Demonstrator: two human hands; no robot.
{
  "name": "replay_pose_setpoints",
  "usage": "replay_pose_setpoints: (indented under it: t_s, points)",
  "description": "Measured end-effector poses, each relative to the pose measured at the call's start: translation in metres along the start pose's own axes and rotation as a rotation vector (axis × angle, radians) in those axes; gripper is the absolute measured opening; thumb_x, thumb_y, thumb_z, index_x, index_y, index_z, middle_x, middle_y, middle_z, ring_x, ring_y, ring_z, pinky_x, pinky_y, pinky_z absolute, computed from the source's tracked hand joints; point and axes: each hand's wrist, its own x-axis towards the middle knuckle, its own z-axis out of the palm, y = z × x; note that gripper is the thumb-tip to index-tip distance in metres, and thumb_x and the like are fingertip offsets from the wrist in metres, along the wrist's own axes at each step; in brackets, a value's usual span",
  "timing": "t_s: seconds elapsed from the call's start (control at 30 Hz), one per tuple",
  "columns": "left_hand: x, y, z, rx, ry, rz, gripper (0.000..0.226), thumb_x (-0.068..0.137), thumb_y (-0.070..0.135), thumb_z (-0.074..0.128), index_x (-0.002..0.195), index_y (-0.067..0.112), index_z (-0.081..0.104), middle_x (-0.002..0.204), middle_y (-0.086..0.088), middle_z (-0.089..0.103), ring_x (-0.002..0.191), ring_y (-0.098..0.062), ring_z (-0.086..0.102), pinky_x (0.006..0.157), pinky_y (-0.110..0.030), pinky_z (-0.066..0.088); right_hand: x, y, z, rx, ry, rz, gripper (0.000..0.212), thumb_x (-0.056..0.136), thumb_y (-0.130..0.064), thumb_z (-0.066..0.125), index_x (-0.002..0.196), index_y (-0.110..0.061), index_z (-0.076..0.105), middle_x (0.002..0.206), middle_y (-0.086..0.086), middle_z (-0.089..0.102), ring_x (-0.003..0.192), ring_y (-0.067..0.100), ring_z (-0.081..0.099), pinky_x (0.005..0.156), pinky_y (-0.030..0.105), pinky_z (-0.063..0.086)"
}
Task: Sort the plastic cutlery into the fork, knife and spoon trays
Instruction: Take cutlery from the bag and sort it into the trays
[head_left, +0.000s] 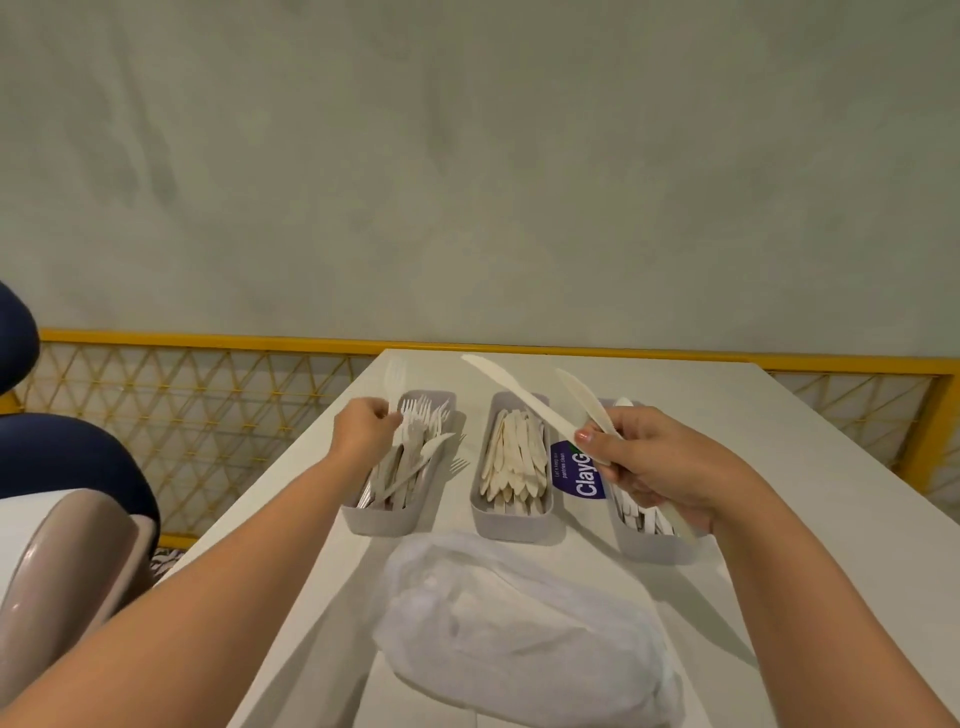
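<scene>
A white table (779, 441) against a grey wall carries three grey trays, with a crumpled plastic bag (519, 639) at lower centre. At centre left the left hand (363, 431) pinches a blurred fork (394, 374) over the fork tray (384, 519), apparently about to drop it in. The right hand (654, 462) grips two knives (519, 395), which next belong in the middle knife tray (511, 526). Beside that tray a purple sticker (576, 473) reads "ClayG", the rest hidden.
</scene>
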Motion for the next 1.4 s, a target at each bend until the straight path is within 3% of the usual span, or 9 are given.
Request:
replay_pose_setpoints:
  t_s: [0.07,0.13,0.23,0.33,0.43,0.57,1.1,1.23,1.4]
  points:
    - [-0.005,-0.013,0.006,0.049,0.019,-0.006,0.014,0.092,0.012,0.058,0.102,0.003,0.063,0.084,-0.012,0.056,0.082,-0.029,0.053,0.072,-0.029,0.037,0.0,-0.001,0.002,-0.012,0.004,0.02,0.017,0.094,-0.029,0.054,0.1,-0.015,0.061,0.069,0.005,0.054,0.048,0.006,0.04,0.045,0.019,0.033]
    - [-0.009,-0.021,0.012,0.069,0.037,0.033,0.032,0.091,0.008,0.058,0.122,0.004,0.055,0.091,-0.012,0.058,0.086,-0.027,0.054,0.074,-0.028,0.038,0.0,-0.002,0.003,-0.025,0.012,0.037,0.015,0.094,-0.03,0.055,0.1,-0.017,0.06,0.073,0.006,0.056,0.053,0.008,0.041,0.048,0.02,0.035]
    - [-0.011,-0.028,0.022,0.204,0.065,0.18,0.026,0.088,0.011,0.06,0.114,0.005,0.057,0.107,-0.017,0.055,0.094,-0.028,0.053,0.077,-0.029,0.039,-0.001,-0.002,0.003,-0.026,0.003,0.035,0.013,0.095,-0.029,0.053,0.094,-0.018,0.06,0.068,0.004,0.053,0.05,0.008,0.039,0.045,0.019,0.033]
    - [-0.012,-0.03,0.029,0.411,0.065,0.282,0.02,0.088,0.024,0.062,0.095,0.007,0.067,0.106,-0.011,0.052,0.103,-0.03,0.049,0.082,-0.033,0.043,-0.001,-0.003,0.003,-0.03,0.005,0.031,0.012,0.095,-0.029,0.052,0.09,-0.02,0.058,0.064,0.002,0.05,0.049,0.009,0.037,0.044,0.018,0.032]
    - [-0.013,-0.029,0.029,0.625,0.04,0.287,0.027,0.09,0.033,0.056,0.096,0.01,0.071,0.11,-0.009,0.054,0.104,-0.029,0.048,0.082,-0.036,0.044,-0.001,-0.003,0.003,-0.02,0.006,0.037,0.011,0.095,-0.029,0.052,0.091,-0.021,0.059,0.064,0.002,0.05,0.05,0.008,0.037,0.045,0.019,0.032]
    - [-0.011,-0.024,0.027,0.726,0.002,0.28,0.027,0.092,0.026,0.051,0.096,0.006,0.069,0.107,-0.011,0.058,0.097,-0.03,0.057,0.078,-0.034,0.045,-0.001,-0.004,0.005,-0.022,0.012,0.054,0.011,0.095,-0.03,0.052,0.095,-0.021,0.059,0.068,0.004,0.052,0.053,0.009,0.039,0.048,0.02,0.034]
    - [-0.009,-0.031,0.03,0.522,0.034,0.19,0.013,0.091,0.004,0.042,0.099,0.002,0.051,0.097,-0.018,0.063,0.079,-0.031,0.05,0.063,-0.034,0.039,0.001,-0.002,0.007,0.006,0.012,0.07,0.012,0.095,-0.028,0.053,0.098,-0.02,0.061,0.075,0.01,0.054,0.053,0.01,0.038,0.05,0.022,0.032]
    - [-0.011,-0.031,0.03,0.504,-0.036,0.226,0.01,0.092,0.013,0.047,0.098,0.007,0.053,0.096,-0.015,0.065,0.078,-0.027,0.051,0.064,-0.032,0.043,0.004,0.002,0.01,0.047,0.054,0.098,0.014,0.096,-0.026,0.051,0.096,-0.016,0.06,0.071,0.01,0.053,0.051,0.009,0.036,0.048,0.021,0.031]
    - [-0.025,-0.006,0.024,0.3,0.045,0.268,0.016,0.095,0.021,0.049,0.101,0.01,0.059,0.082,-0.009,0.067,0.069,-0.02,0.055,0.056,-0.027,0.041,0.018,0.013,0.029,0.148,0.139,0.117,0.02,0.099,-0.023,0.043,0.088,-0.008,0.05,0.057,0.004,0.045,0.037,0.007,0.031,0.04,0.02,0.025]
